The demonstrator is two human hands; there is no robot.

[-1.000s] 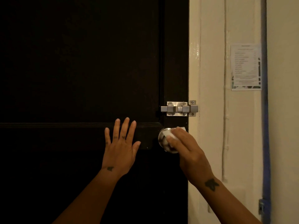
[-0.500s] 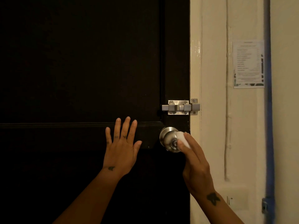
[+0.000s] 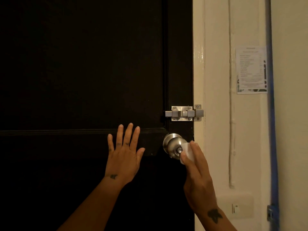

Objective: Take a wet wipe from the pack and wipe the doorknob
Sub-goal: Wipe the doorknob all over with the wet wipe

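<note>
Dark door (image 3: 80,64) beside a cream wall (image 3: 216,147), latch (image 3: 184,113) above the doorknob (image 3: 172,144).
Left hand (image 3: 124,157) lies flat and spread on the door, grasping nothing; right hand (image 3: 198,179) presses a folded white wipe (image 3: 188,151) against the knob's right side.

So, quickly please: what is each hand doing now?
Left hand: open, flat on the door.
Right hand: holding the wet wipe against the doorknob.

left hand (image 3: 124,161) flat, fingers spread and pointing up; right hand (image 3: 197,177) fingers extended together, angled up-left, pinching a wet wipe (image 3: 188,151).
</note>
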